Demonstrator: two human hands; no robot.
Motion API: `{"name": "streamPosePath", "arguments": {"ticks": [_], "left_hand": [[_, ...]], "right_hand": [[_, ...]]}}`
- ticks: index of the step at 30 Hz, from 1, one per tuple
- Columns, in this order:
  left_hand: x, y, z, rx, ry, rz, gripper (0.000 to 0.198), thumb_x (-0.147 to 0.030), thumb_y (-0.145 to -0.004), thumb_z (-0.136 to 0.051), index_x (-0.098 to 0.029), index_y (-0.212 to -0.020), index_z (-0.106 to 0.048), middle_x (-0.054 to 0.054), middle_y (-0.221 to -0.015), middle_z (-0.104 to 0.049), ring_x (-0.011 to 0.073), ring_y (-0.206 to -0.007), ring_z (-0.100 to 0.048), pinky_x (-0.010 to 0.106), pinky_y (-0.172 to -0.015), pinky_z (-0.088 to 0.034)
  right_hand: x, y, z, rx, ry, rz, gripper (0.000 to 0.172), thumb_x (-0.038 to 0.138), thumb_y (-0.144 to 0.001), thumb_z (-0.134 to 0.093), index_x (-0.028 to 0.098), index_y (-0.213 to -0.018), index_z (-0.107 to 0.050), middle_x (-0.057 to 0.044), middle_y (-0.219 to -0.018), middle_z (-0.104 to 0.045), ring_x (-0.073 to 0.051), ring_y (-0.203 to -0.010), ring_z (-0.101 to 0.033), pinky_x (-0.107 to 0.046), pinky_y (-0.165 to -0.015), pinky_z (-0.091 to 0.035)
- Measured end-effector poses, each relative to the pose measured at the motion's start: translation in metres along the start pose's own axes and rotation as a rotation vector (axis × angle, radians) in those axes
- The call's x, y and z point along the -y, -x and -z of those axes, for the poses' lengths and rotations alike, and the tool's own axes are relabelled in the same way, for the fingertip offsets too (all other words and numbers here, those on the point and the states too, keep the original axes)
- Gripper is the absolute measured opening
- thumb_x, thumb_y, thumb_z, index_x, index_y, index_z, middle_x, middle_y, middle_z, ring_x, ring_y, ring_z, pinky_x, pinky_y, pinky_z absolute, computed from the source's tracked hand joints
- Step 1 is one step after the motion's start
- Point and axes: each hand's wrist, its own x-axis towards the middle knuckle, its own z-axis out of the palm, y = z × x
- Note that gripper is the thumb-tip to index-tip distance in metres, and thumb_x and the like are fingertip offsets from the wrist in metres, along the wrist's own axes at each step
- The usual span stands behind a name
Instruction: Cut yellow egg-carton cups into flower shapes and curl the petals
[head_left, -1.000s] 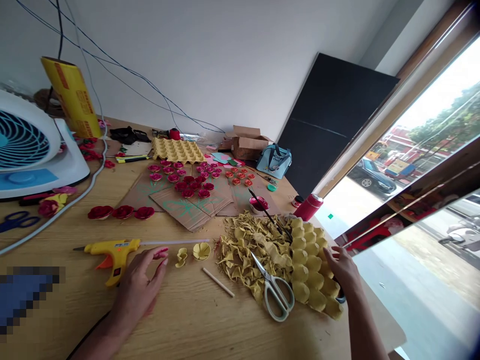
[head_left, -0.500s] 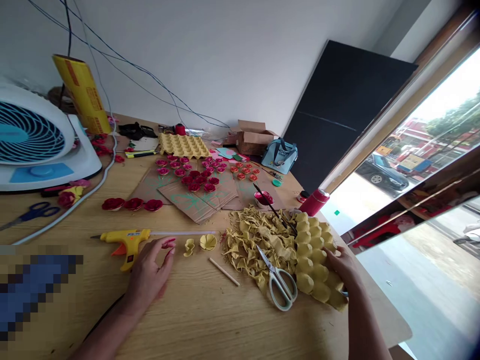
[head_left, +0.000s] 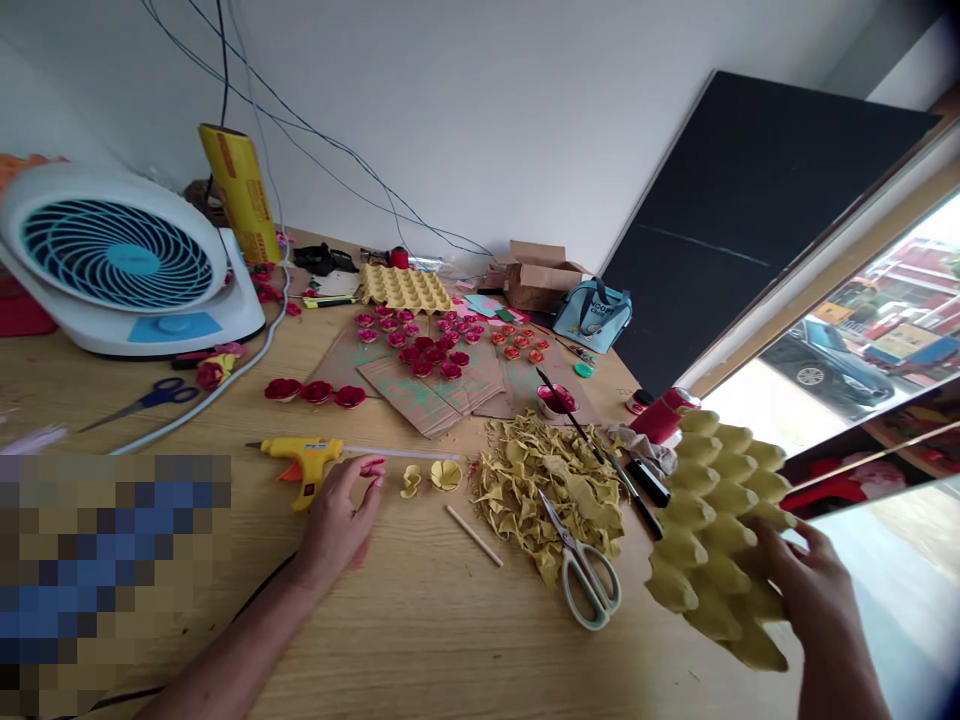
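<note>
My right hand point(head_left: 817, 580) grips the edge of a yellow egg carton piece point(head_left: 709, 540), tilted above the table's right side. Resting on the table, my left hand point(head_left: 341, 515) is empty, its red-stained fingers loosely curved and apart from the thumb. Beside it lies a yellow glue gun point(head_left: 304, 460) with a clear glue stick in its back. Just right of the fingers sit a yellow carton flower cup point(head_left: 446, 476) and a curled carton strip point(head_left: 410, 481). White-handled scissors point(head_left: 589, 585) lie against a heap of carton scraps point(head_left: 551, 480). A short wooden stick point(head_left: 475, 536) is nearby.
Red paper flowers point(head_left: 319, 392) and several pink and orange ones stand on cardboard point(head_left: 420, 400). Paintbrushes point(head_left: 630, 495) and a black marker point(head_left: 649, 482) lie at the right, by a cup of red paint point(head_left: 556, 400). A fan point(head_left: 135, 260) and blue scissors point(head_left: 154, 395) are left.
My right hand has lifted the egg carton piece and moved it right, uncovering the brushes and marker. My left hand stays by the glue gun. The view has swung left.
</note>
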Motion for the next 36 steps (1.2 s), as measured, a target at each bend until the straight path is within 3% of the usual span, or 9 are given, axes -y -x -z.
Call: {"name": "streamPosePath", "arguments": {"ticks": [3, 6, 10, 13, 17, 23, 28, 32, 36], "left_hand": [[-0.004, -0.001, 0.002, -0.011, 0.017, 0.014, 0.02, -0.022, -0.089, -0.05, -0.018, -0.107, -0.059, 0.006, -0.096, -0.067, 0.0211, -0.091, -0.063, 0.037, -0.089, -0.049], [-0.008, -0.001, 0.007, -0.011, 0.038, 0.032, 0.019, -0.023, -0.089, -0.05, -0.019, -0.105, -0.06, 0.006, -0.098, -0.068, 0.0215, -0.092, -0.064, 0.037, -0.089, -0.048], [-0.018, -0.001, 0.011, -0.002, 0.121, 0.089, 0.02, -0.027, -0.089, -0.051, -0.019, -0.105, -0.06, 0.006, -0.099, -0.068, 0.0214, -0.093, -0.064, 0.037, -0.09, -0.049], [-0.034, 0.0, 0.011, 0.051, 0.294, 0.179, 0.021, -0.032, -0.09, -0.053, -0.02, -0.106, -0.06, 0.007, -0.102, -0.068, 0.0209, -0.094, -0.064, 0.035, -0.088, -0.05], [-0.06, 0.006, 0.011, 0.238, 0.64, 0.306, 0.029, -0.04, -0.089, -0.057, -0.019, -0.109, -0.058, 0.007, -0.097, -0.067, 0.0217, -0.096, -0.065, 0.034, -0.088, -0.051], [-0.069, 0.02, 0.008, 0.54, 0.935, 0.332, 0.069, -0.061, -0.08, -0.064, -0.021, -0.133, -0.045, 0.015, -0.128, -0.059, 0.0286, -0.115, -0.059, 0.037, -0.093, -0.049], [-0.069, 0.032, 0.001, 0.512, 0.8, 0.292, 0.088, -0.051, -0.07, -0.079, -0.025, -0.143, -0.037, 0.014, -0.141, -0.053, 0.0331, -0.124, -0.053, 0.039, -0.097, -0.047], [-0.075, 0.037, -0.002, 0.41, 0.663, 0.345, 0.07, -0.037, -0.072, -0.078, -0.024, -0.132, -0.046, 0.012, -0.123, -0.065, 0.0302, -0.111, -0.061, 0.039, -0.096, -0.048], [-0.078, 0.032, -0.003, 0.297, 0.781, 0.441, 0.053, -0.031, -0.072, -0.074, -0.022, -0.118, -0.049, 0.008, -0.114, -0.066, 0.0258, -0.105, -0.064, 0.034, -0.09, -0.052]], "right_hand": [[0.023, 0.023, 0.007, -0.021, -0.202, -0.097, 0.054, 0.063, -0.067, -0.072, 0.039, -0.113, -0.058, -0.009, -0.097, -0.071, -0.031, -0.064, -0.069, -0.042, -0.045, -0.054], [0.053, 0.052, -0.004, 0.077, -0.348, -0.04, 0.047, 0.059, -0.067, -0.075, 0.034, -0.104, -0.062, -0.003, -0.081, -0.067, -0.024, -0.057, -0.064, -0.034, -0.04, -0.051], [0.089, 0.094, -0.046, 0.249, -0.448, 0.082, 0.054, 0.054, -0.067, -0.079, 0.026, -0.109, -0.062, 0.001, -0.073, -0.063, -0.017, -0.054, -0.06, -0.026, -0.044, -0.05], [0.112, 0.121, -0.088, 0.362, -0.523, 0.191, 0.057, 0.054, -0.072, -0.076, 0.025, -0.118, -0.059, 0.006, -0.064, -0.054, -0.012, -0.049, -0.05, -0.02, -0.04, -0.039], [0.139, 0.15, -0.141, 0.343, -0.675, 0.306, 0.051, 0.05, -0.077, -0.072, 0.022, -0.117, -0.057, 0.009, -0.062, -0.044, -0.009, -0.049, -0.041, -0.019, -0.044, -0.035], [0.15, 0.173, -0.189, 0.284, -0.771, 0.304, 0.055, 0.048, -0.081, -0.069, 0.021, -0.125, -0.05, 0.005, -0.074, -0.053, -0.012, -0.059, -0.051, -0.022, -0.052, -0.041], [0.147, 0.182, -0.202, 0.254, -0.831, 0.301, 0.058, 0.047, -0.082, -0.068, 0.023, -0.129, -0.044, 0.001, -0.087, -0.058, -0.017, -0.079, -0.06, -0.027, -0.069, -0.049], [0.147, 0.191, -0.198, 0.376, -0.942, 0.302, 0.059, 0.043, -0.085, -0.068, 0.027, -0.134, -0.04, -0.005, -0.11, -0.061, -0.022, -0.103, -0.062, -0.036, -0.09, -0.05], [0.144, 0.197, -0.191, 0.568, -1.038, 0.341, 0.074, 0.043, -0.084, -0.07, 0.029, -0.146, -0.03, -0.01, -0.137, -0.055, -0.026, -0.125, -0.054, -0.043, -0.103, -0.044]]}}
